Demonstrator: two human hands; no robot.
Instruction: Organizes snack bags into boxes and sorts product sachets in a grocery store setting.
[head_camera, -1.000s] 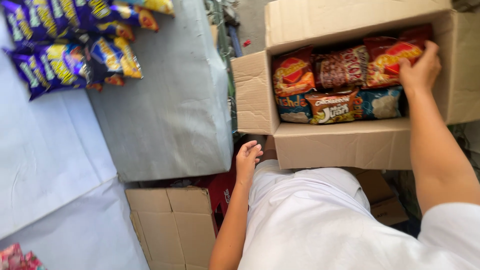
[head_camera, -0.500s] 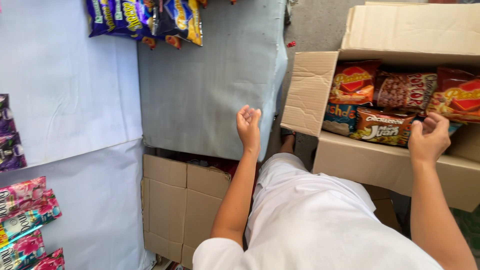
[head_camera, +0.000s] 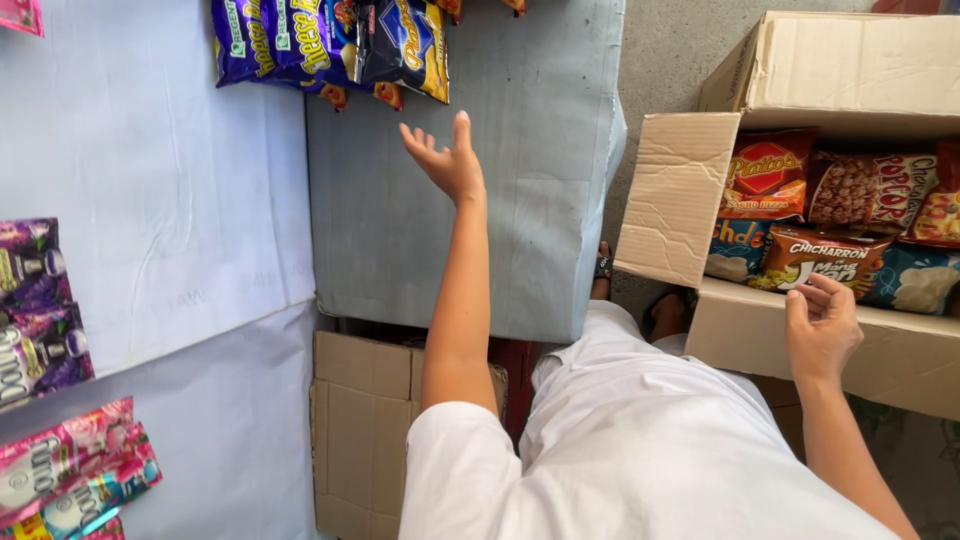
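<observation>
The left hand (head_camera: 447, 158) is held open and empty, fingers spread, above the grey tabletop (head_camera: 520, 230), just below a row of blue and purple snack bags (head_camera: 330, 45). The right hand (head_camera: 822, 325) is loosely curled and grips nothing; it is poised at the near wall of the open cardboard box (head_camera: 690, 190), beside a red-brown snack packet (head_camera: 825, 258) packed among others.

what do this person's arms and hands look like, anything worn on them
Both the left hand and the right hand are bare, with no gloves, rings or watch visible. The forearms are uncovered; short white sleeves of a white shirt end near the elbows.
</observation>
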